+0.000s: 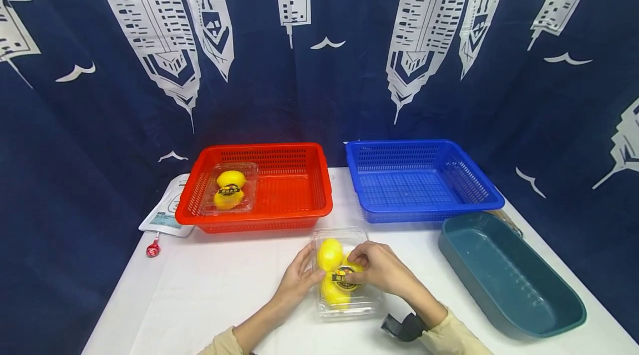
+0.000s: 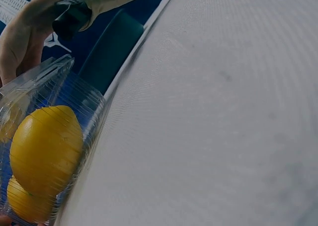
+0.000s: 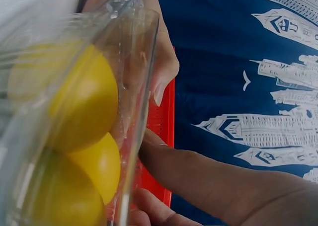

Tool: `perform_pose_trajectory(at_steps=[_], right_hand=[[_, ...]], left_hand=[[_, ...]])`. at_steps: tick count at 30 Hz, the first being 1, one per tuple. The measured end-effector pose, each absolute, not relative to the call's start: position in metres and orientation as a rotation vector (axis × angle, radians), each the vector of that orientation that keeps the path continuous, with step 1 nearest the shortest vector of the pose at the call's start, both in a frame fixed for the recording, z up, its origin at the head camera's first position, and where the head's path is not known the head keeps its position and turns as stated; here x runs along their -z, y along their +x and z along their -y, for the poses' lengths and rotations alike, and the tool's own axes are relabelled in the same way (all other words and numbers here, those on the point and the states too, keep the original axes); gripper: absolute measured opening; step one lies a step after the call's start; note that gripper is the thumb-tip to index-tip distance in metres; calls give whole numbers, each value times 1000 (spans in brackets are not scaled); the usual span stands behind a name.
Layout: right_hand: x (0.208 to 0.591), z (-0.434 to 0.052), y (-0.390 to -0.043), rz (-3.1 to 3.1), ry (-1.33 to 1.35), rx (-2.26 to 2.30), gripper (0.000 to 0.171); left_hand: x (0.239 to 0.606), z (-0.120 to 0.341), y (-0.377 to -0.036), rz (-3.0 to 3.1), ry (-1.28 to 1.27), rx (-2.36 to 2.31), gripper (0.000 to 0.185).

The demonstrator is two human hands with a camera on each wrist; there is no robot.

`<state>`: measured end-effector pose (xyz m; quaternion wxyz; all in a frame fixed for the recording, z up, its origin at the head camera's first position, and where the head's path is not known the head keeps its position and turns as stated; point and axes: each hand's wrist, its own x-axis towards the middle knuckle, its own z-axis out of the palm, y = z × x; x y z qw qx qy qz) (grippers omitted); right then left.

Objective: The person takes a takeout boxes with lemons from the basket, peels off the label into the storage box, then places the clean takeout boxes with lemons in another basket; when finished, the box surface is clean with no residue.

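A clear plastic fruit box (image 1: 349, 310) with yellow lemons (image 1: 330, 255) inside sits on the white table. A round black label (image 1: 344, 277) lies on its lid. My left hand (image 1: 299, 277) grips the box's left side, thumb over the top edge. My right hand (image 1: 381, 269) reaches over from the right, its thumb and forefinger touching the lid at the label. In the right wrist view, the fingers (image 3: 194, 174) rest against the clear lid beside the lemons. The left wrist view shows a lemon (image 2: 47, 149) close behind the ribbed wall.
Behind stands a red basket (image 1: 284, 216) holding another labelled lemon box (image 1: 249, 177). A blue basket (image 1: 424, 213) is to its right, and a dark green tub (image 1: 514, 272) stands along the right edge. At left lie a white packet (image 1: 170, 211) and a red-wrapped lollipop (image 1: 152, 248).
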<state>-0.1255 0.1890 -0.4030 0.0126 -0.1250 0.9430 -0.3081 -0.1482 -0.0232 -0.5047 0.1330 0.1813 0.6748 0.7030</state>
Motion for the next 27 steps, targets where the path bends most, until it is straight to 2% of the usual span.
perform_pose_trajectory(at_steps=[14,27], right_hand=[[401,-184,-122,-2927,-336,913,24],[401,-187,-130,-2891,-449,966,18]], left_hand=[[504,22,-147,-1903,450,-2049,79],[504,22,-148,-1924,468,-2053,77]])
